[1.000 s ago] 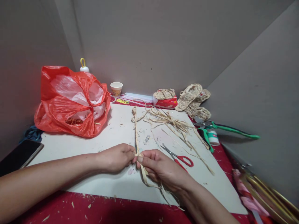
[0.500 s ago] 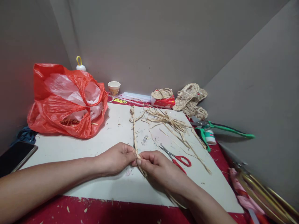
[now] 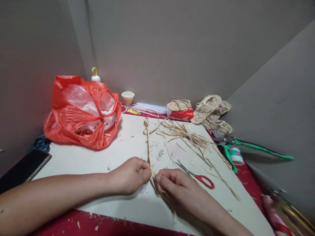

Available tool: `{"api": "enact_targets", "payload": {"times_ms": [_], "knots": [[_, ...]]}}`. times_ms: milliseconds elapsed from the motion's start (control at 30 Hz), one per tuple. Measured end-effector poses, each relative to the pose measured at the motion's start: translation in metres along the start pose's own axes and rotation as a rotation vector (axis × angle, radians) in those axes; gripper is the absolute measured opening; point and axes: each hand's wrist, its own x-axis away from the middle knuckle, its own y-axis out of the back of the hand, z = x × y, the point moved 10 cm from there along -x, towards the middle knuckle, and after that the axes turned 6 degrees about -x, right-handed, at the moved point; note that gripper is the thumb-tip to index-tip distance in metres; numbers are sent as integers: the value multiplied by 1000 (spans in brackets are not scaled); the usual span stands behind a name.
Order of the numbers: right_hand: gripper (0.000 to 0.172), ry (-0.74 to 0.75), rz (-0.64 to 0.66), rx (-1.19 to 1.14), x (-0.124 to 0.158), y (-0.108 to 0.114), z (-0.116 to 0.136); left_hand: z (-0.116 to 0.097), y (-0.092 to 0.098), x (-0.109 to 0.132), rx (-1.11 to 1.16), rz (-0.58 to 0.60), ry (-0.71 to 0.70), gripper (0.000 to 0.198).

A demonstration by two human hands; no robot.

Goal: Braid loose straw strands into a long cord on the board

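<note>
So the big white board counter (image 3: 81, 157) on its red cloth hasn't changed, it just sits a bit further right and lower in view than half a second back. That looks like the head turning, since everything on it has kept its place. Same goes for the crinkly red plastic bag (image 3: 81, 111) at the far left.

The hands have barely moved. The left hand (image 3: 130, 175) is still parked at the near middle of the counter, fingers curled together and pinched on the thin braided straw cord (image 3: 149, 144). The right hand (image 3: 177, 185) is just beside it, nearly touching. Its thumb and forefinger are pressed together on the loose flat strands where the braid ends. A second ago one pale strip was folded across in front of the right thumb. Now the strands trail from under the right palm toward the near edge.

The cord runs straight away from the fingers up the middle of the board, with its knotted far end near the back. Only its near end is in the fingers and the rest lies flat on the counter.

Right of it there's a loose bundle of straw strands (image 3: 187, 134), then the long green-handled shears (image 3: 258, 149) at the right edge. The small red-handled scissors (image 3: 201, 178) lie just beyond the right hand, not touching it. A dark phone (image 3: 24, 167) sits at the far left, and a little paper cup (image 3: 128, 97) stands at the back.
</note>
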Motion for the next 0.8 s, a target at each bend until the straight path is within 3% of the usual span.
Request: {"api": "enact_targets", "payload": {"times_ms": [100,167,300,400,567,700,733,800], "knots": [[31,-96,15,-191,0,-15,-12,-2,2,1,17,-27,-15,23],[32,-127,-35,-184,0,-21,-17,-3,3,2,31,-37,-15,22],[34,42,-241,202,2,-14,-1,-4,3,3,82,-45,0,21],[31,102,-311,459,5,-12,6,-4,3,4,113,-49,6,24],[25,180,-307,605,9,-21,8,-2,0,5,122,-25,35,26],[25,244,-141,599,17,-37,19,5,-2,5,117,-2,72,22],[29,261,-125,572,21,-35,25,5,-2,5,116,0,70,22],[32,312,-242,456,30,-12,42,5,-3,4,134,9,62,23]]}}
